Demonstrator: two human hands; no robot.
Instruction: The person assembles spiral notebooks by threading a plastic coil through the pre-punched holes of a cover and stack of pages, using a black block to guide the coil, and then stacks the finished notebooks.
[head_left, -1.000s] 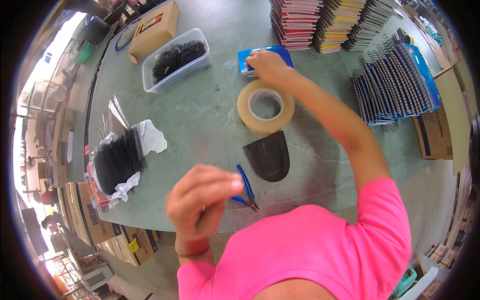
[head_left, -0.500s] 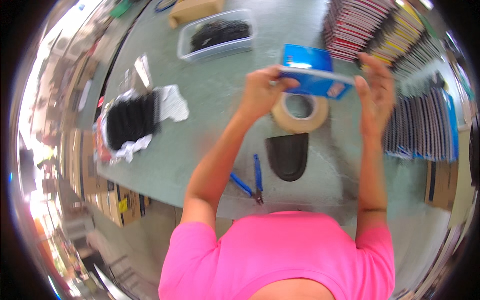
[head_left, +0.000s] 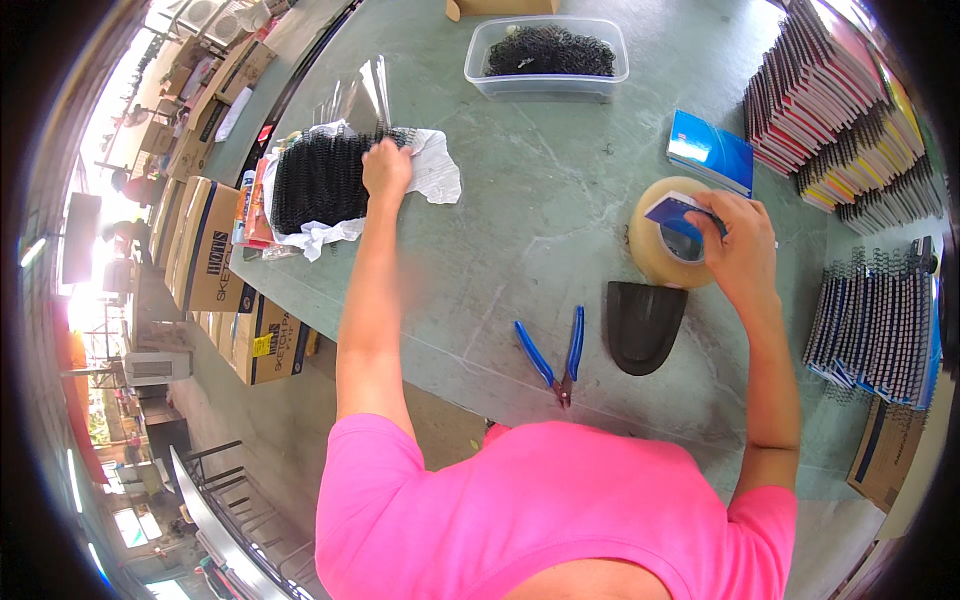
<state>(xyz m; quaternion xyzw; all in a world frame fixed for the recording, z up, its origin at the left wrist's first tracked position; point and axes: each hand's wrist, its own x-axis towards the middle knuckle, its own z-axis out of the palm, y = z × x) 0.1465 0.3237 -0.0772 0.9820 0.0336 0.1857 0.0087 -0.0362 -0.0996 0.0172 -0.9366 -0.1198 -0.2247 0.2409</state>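
My left hand (head_left: 387, 172) is at the right edge of a pile of black spiral binding coils (head_left: 318, 182), fingers closed at the coil ends; how many they pinch cannot be made out. The pile lies on crumpled white paper (head_left: 436, 168). My right hand (head_left: 741, 243) grips a small blue-covered notebook (head_left: 672, 210), tilted above a large roll of tape (head_left: 655, 258) and partly hidden by the fingers. Behind the roll lies a stack of blue notebooks (head_left: 712, 150). A dark rounded pad (head_left: 645, 328) and blue-handled cutters (head_left: 565, 370) lie nearer to me.
A clear plastic tub (head_left: 547, 92) of black coil pieces stands at the back. Spiral-bound notebooks with red edges (head_left: 815, 95) and blue ones (head_left: 872, 325) are stacked on the right. Cardboard boxes (head_left: 215, 250) stand beyond the table's left edge.
My left hand has let go of the blue notebook and reached left to the coils. My right hand now holds the notebook, lower, over the tape roll. The view has shifted left.
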